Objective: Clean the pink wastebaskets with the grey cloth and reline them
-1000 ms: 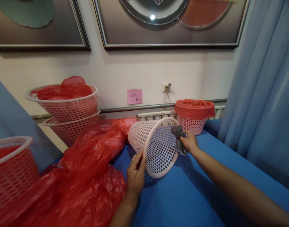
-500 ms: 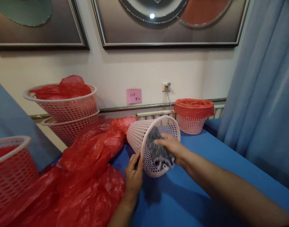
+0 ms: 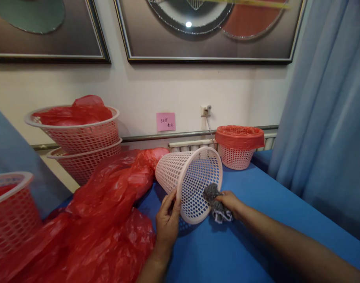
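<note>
A pale pink perforated basket lies tilted on its side on the blue surface, its mouth turned toward me and to the right. My left hand grips the near left part of its rim, thumb and fingers closed on it. In my right hand is a bunched grey cloth with a white edge, held at the lower right of the basket's mouth. The fingertips of that hand are partly hidden by the cloth.
Crumpled red plastic bags cover the left side. Stacked baskets stand behind them, another basket at far left. A red-lined basket stands at the back right, near a blue curtain.
My right hand has drawn the grey cloth out of the basket's mouth, down and to the right. My left hand keeps its hold on the rim.
</note>
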{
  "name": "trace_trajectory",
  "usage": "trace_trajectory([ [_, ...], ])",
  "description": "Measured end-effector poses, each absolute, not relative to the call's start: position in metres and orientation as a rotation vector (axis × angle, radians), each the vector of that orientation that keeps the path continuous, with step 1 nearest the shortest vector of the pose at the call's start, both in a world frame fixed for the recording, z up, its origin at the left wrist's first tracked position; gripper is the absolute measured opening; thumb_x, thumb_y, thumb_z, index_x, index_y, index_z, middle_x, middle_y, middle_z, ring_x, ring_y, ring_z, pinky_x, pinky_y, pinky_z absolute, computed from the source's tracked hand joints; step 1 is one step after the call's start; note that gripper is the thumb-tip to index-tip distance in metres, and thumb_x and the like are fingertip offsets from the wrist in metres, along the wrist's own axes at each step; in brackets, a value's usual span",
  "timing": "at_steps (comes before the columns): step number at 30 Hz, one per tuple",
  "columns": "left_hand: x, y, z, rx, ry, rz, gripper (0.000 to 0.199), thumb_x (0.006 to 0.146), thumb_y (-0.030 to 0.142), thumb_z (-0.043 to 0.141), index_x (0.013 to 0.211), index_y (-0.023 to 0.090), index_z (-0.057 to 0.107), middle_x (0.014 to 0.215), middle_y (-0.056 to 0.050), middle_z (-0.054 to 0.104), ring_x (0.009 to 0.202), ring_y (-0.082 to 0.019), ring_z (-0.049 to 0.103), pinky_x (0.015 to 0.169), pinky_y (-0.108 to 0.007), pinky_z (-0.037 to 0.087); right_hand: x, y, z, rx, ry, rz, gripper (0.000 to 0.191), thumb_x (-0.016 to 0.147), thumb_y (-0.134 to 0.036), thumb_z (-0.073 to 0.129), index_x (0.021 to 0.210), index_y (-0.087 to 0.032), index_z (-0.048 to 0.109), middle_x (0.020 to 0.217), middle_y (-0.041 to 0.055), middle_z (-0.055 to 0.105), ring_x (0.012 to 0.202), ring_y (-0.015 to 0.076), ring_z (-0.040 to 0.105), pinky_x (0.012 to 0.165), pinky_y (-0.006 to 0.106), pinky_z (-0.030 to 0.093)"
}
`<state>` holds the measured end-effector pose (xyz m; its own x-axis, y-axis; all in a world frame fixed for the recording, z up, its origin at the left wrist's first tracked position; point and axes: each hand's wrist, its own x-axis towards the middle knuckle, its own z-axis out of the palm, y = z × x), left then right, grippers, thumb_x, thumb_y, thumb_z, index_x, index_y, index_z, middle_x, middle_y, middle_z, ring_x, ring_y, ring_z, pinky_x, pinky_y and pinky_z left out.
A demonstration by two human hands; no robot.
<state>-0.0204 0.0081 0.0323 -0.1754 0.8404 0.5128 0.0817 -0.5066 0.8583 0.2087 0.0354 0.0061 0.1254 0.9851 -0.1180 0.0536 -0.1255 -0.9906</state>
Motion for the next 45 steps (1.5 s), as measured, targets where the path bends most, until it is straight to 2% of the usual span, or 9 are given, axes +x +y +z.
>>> trace_trajectory([
  [4,-0.021,0.009,0.033,1.495,1.087,1.730,0.052,0.082,0.061,0.077,0.119,0.025,0.079,0.127,-0.010,0.075,0.121,-0.029,0.069,0.111,-0.044,0.050,0.171,0.000,0.016,-1.368,-1.161,1.498,0.015,0.058,-0.014,0.065,0.072,-0.019,0.067,0.059,0.0021,0.070,0.050,0.0177,0.066,0.049,0.028,0.055],
  [9,-0.024,0.009,0.035,1.502,1.080,1.716,0.050,0.082,0.061,0.076,0.116,0.024,0.080,0.123,-0.009,0.077,0.116,-0.028,0.071,0.107,-0.042,0.054,0.143,-0.016,0.073,-0.966,-1.166,1.721,0.023,0.067,-0.027,0.072,0.089,-0.019,0.070,0.073,0.0027,0.075,0.063,0.0175,0.071,0.064,0.029,0.059],
  [15,-0.024,0.008,0.035,1.504,1.082,1.718,0.047,0.084,0.058,0.075,0.117,0.024,0.080,0.126,-0.009,0.076,0.119,-0.028,0.070,0.110,-0.043,0.051,0.190,0.059,0.135,-1.174,-1.130,1.002,0.027,0.081,-0.034,0.061,0.101,-0.016,0.068,0.090,0.0078,0.078,0.084,0.0224,0.074,0.079,0.034,0.059],
  [21,-0.022,0.010,0.029,1.538,1.046,1.729,0.043,0.088,0.053,0.074,0.121,0.025,0.078,0.128,-0.009,0.075,0.121,-0.027,0.069,0.112,-0.044,0.051,0.246,0.071,0.083,-1.514,-1.172,0.746,0.024,0.068,-0.013,0.065,0.091,-0.019,0.071,0.091,0.0071,0.075,0.115,0.0314,0.066,0.096,0.038,0.048],
  [24,-0.021,0.011,0.026,1.530,1.029,1.736,0.044,0.088,0.052,0.074,0.122,0.025,0.077,0.129,-0.010,0.075,0.121,-0.027,0.069,0.111,-0.044,0.051,0.230,0.039,0.043,-1.560,-1.320,0.835,0.022,0.061,-0.006,0.066,0.078,-0.019,0.071,0.082,0.0055,0.074,0.105,0.0297,0.069,0.093,0.037,0.049],
  [27,-0.021,0.011,0.024,1.528,1.028,1.739,0.044,0.089,0.052,0.073,0.124,0.026,0.077,0.128,-0.009,0.075,0.121,-0.026,0.069,0.110,-0.042,0.052,0.190,0.008,0.023,-1.482,-1.496,1.055,0.021,0.058,-0.004,0.068,0.071,-0.020,0.072,0.067,0.0016,0.072,0.075,0.0243,0.072,0.075,0.034,0.054],
  [31,-0.024,0.012,0.027,1.532,1.054,1.738,0.044,0.088,0.055,0.073,0.121,0.026,0.079,0.125,-0.009,0.076,0.117,-0.026,0.071,0.107,-0.040,0.054,0.147,-0.001,0.055,-1.198,-1.583,1.332,0.017,0.071,-0.021,0.069,0.087,-0.021,0.074,0.072,-0.0002,0.075,0.063,0.0204,0.071,0.062,0.032,0.058],
  [37,-0.028,0.012,0.031,1.540,1.079,1.742,0.043,0.088,0.056,0.072,0.118,0.026,0.080,0.120,-0.008,0.078,0.112,-0.025,0.072,0.103,-0.039,0.056,0.191,0.063,0.135,-1.233,-1.210,0.742,0.043,0.069,-0.037,0.073,0.107,-0.017,0.072,0.095,0.0047,0.078,0.084,0.0210,0.073,0.075,0.031,0.058],
  [45,-0.027,0.013,0.027,1.558,1.047,1.755,0.038,0.088,0.050,0.074,0.118,0.028,0.080,0.119,-0.007,0.078,0.113,-0.026,0.072,0.106,-0.040,0.055,0.248,0.056,0.065,-1.452,-1.083,0.551,0.015,0.060,-0.024,0.072,0.073,-0.018,0.071,0.059,0.0021,0.070,0.060,0.0215,0.067,0.059,0.030,0.052],
])
